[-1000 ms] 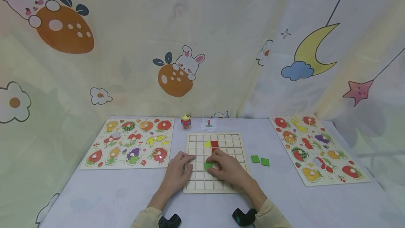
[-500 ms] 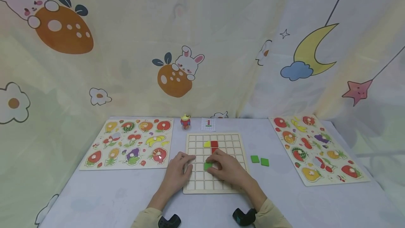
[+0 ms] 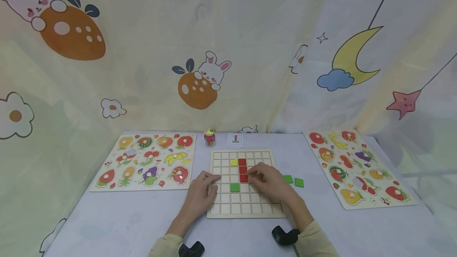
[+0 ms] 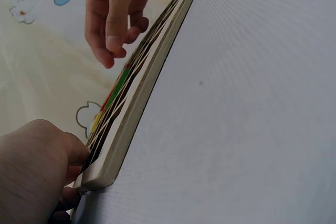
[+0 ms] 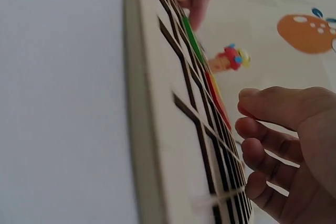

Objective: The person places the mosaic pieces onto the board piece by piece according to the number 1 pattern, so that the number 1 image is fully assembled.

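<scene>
A wooden grid board (image 3: 246, 215) lies on the table with small square tiles in its cells. Three red tiles (image 3: 242, 170) form a column, a yellow tile (image 3: 233, 162) sits left of the top one, and a green tile (image 3: 234, 187) lies lower left. My left hand (image 3: 200, 190) rests at the board's left edge, its fingertips touching the frame and outer cells. Just right of the lowest red tile, my right hand (image 3: 267, 181) hovers over the board. Its thumb and loosely bent fingers (image 5: 262, 153) stand apart in the right wrist view, with nothing between them.
Two loose green tiles (image 3: 299, 183) lie right of the board. Behind it stand a small toy figure (image 3: 210, 137) and a pattern card (image 3: 235, 140). Fruit puzzle boards flank it at left (image 3: 143, 162) and right (image 3: 360, 169). A printed curtain (image 3: 250, 90) hangs behind.
My right hand has left the green tile and moved right, its fingers coming apart. The green tile and the lower red tiles now show fully. My left hand has stayed put.
</scene>
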The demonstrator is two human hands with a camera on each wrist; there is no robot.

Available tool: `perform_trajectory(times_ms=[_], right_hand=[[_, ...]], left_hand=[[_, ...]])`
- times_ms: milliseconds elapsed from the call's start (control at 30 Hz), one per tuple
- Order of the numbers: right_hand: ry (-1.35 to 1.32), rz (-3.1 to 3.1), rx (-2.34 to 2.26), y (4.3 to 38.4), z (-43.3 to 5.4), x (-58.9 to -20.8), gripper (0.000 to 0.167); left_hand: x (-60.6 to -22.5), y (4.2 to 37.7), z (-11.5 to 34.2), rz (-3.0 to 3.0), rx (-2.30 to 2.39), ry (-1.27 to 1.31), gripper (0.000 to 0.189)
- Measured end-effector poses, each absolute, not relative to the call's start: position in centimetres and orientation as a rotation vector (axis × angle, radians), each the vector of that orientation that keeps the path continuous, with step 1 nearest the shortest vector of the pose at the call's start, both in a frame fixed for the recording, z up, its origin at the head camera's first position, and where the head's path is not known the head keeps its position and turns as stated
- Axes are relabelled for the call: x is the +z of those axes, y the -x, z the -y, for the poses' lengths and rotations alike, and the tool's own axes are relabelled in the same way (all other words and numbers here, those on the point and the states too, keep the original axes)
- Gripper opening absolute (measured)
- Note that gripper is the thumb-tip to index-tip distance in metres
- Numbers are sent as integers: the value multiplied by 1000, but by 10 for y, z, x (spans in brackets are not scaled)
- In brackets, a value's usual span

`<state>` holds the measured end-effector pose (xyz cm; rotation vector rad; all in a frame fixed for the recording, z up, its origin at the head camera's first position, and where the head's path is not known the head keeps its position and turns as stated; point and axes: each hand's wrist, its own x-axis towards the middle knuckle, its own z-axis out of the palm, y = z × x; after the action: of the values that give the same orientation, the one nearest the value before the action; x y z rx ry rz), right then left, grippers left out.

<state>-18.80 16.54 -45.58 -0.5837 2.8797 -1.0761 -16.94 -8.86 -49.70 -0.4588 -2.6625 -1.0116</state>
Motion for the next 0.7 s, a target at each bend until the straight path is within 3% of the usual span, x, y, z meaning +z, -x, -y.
perform_trajectory(times_ms=[700], right_hand=[[330,-2897,-1065,199,-240,-455,20]], left_hand=[[-498,169,89,2667,-1019,442,28]])
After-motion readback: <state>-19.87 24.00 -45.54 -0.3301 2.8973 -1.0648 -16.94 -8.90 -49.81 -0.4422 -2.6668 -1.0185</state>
